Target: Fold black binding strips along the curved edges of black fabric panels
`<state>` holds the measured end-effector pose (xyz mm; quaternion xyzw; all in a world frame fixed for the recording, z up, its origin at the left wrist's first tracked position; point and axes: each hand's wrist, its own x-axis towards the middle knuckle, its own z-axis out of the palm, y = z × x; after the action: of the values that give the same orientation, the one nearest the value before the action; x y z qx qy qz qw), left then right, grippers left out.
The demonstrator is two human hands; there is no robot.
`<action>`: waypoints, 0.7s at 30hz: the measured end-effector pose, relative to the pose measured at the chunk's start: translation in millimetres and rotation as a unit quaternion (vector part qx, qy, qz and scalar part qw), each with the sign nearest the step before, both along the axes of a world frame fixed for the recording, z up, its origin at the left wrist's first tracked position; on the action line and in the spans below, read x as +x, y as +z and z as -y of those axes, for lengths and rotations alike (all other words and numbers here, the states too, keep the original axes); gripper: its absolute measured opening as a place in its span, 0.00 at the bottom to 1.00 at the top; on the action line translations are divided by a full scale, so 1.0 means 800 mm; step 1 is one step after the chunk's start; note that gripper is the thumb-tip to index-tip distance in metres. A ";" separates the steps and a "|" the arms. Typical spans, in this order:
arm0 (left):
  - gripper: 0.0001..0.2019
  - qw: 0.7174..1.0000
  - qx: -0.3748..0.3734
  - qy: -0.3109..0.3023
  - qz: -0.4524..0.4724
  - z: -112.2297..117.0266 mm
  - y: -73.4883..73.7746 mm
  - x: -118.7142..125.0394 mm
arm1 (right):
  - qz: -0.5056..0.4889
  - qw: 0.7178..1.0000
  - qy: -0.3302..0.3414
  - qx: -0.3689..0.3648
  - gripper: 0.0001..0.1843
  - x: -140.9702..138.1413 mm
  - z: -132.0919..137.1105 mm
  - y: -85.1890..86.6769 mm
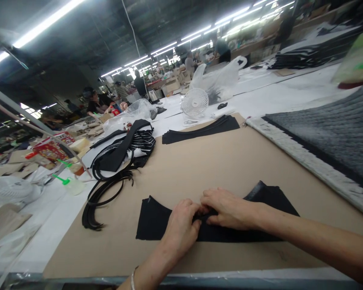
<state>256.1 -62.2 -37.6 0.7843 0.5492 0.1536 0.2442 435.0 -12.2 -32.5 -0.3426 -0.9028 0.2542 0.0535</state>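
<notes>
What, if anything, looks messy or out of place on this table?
Nothing looks spilled. The loose black strips look untidiest, curled with uneven ends near the left edge of the brown board. The black cloth under the left hand and right hand shows no visible tear.

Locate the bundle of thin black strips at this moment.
In the head view, the black strips lie left of the left hand, near the left edge of the brown sheet, mostly just below the striped pieces.

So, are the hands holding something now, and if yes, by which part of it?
The left hand and right hand appear to pinch the black cloth, near the middle of its curved upper edge.
</notes>
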 end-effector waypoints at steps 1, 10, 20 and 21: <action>0.14 1.000 -0.008 0.003 -0.002 -0.001 0.001 0.000 | -0.004 1.000 0.001 -0.003 0.04 0.002 0.000 0.000; 0.15 1.000 0.020 0.001 -0.014 0.005 -0.004 -0.003 | -0.042 0.999 0.005 -0.018 0.07 0.014 0.008 -0.011; 0.20 0.981 0.155 -0.061 -0.103 0.037 -0.042 -0.009 | -0.098 0.990 0.053 0.082 0.12 0.030 0.029 -0.035; 0.21 0.978 0.165 -0.067 -0.113 0.039 -0.046 -0.011 | -0.094 0.989 0.061 0.095 0.12 0.031 0.029 -0.036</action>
<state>247.3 -93.2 -74.0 0.8609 0.4867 0.1361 0.0576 459.7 -35.2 -61.6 -0.2552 -0.9329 0.2013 0.1550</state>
